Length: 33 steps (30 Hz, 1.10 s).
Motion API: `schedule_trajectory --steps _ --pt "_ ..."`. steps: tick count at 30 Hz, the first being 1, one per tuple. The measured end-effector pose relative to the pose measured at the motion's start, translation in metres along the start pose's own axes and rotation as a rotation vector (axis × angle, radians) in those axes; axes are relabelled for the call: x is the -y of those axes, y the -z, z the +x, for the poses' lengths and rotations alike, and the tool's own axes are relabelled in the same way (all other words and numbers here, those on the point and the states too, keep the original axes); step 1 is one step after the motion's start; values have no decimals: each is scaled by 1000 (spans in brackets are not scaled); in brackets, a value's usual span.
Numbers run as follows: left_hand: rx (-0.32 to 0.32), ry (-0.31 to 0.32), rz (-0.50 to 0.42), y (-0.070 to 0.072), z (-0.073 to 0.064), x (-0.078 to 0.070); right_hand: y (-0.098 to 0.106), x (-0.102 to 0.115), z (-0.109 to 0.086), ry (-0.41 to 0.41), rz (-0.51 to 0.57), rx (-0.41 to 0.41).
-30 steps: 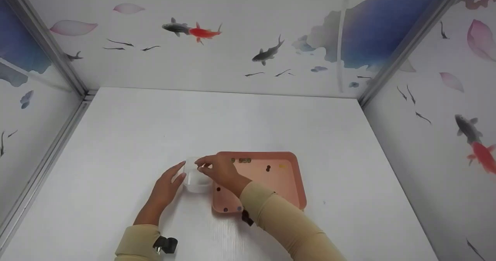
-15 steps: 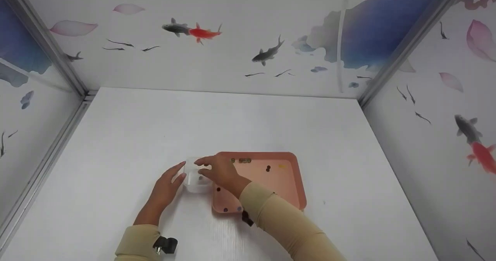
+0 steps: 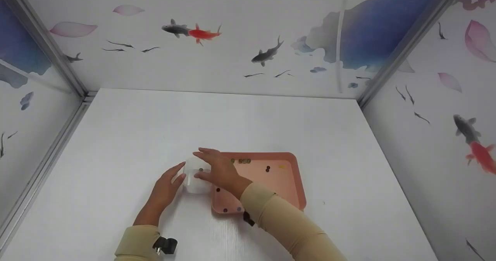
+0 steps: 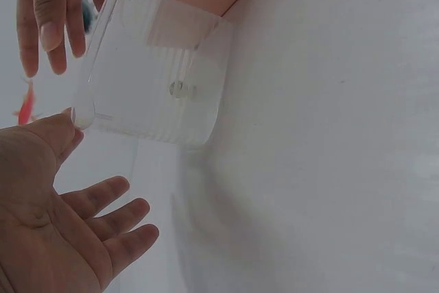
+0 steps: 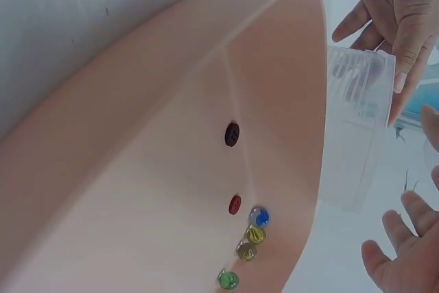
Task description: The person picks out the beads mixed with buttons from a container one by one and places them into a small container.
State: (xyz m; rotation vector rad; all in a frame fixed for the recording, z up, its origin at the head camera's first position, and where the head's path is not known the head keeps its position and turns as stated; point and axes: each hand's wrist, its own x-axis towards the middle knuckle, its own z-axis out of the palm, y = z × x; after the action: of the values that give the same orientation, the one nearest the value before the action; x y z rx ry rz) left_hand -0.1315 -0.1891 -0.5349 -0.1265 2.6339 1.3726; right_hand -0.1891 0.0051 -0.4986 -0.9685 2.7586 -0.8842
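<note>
A clear plastic box (image 3: 192, 185) stands on the white table against the left side of the pink tray (image 3: 283, 191). One small glass marble (image 4: 177, 89) lies inside the box. My left hand (image 3: 164, 191) touches the box's left side with thumb and index finger, the other fingers relaxed. Over the box's right side is my right hand (image 3: 223, 172), fingers spread and nothing between them. In the right wrist view the tray holds a dark button (image 5: 232, 134), a red button (image 5: 235, 204), a blue marble (image 5: 259, 217), a green marble (image 5: 228, 279) and yellowish marbles.
Toward the tray's far right are a pair of dark pieces (image 3: 267, 169) and a small yellow piece (image 3: 282, 166). My right forearm (image 3: 286, 218) crosses and hides part of the tray. Printed walls (image 3: 232, 71) enclose the table's back and sides.
My right thumb and index finger have parted and spread, letting go of the marble, which now shows in the box and has shifted toward its far side. My left hand stays put.
</note>
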Motion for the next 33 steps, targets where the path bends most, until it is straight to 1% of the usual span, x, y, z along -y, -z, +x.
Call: schedule_trajectory --steps 2,9,13,17,22,28,33 --pt "1 3 8 0 0 0 1 0 -1 11 -23 -4" --pt "1 17 17 0 0 0 4 -4 -2 50 -37 0" --pt "-10 10 12 0 0 0 7 -7 -4 60 -68 14" --pt "-12 14 9 0 0 0 11 -8 -5 52 -103 29" --pt "-6 30 9 0 0 -1 16 -11 -7 42 -80 37" --pt "-1 26 21 -1 1 2 21 -14 -10 53 -50 26" --pt "-2 34 30 -2 2 3 22 -17 -10 29 -50 26"
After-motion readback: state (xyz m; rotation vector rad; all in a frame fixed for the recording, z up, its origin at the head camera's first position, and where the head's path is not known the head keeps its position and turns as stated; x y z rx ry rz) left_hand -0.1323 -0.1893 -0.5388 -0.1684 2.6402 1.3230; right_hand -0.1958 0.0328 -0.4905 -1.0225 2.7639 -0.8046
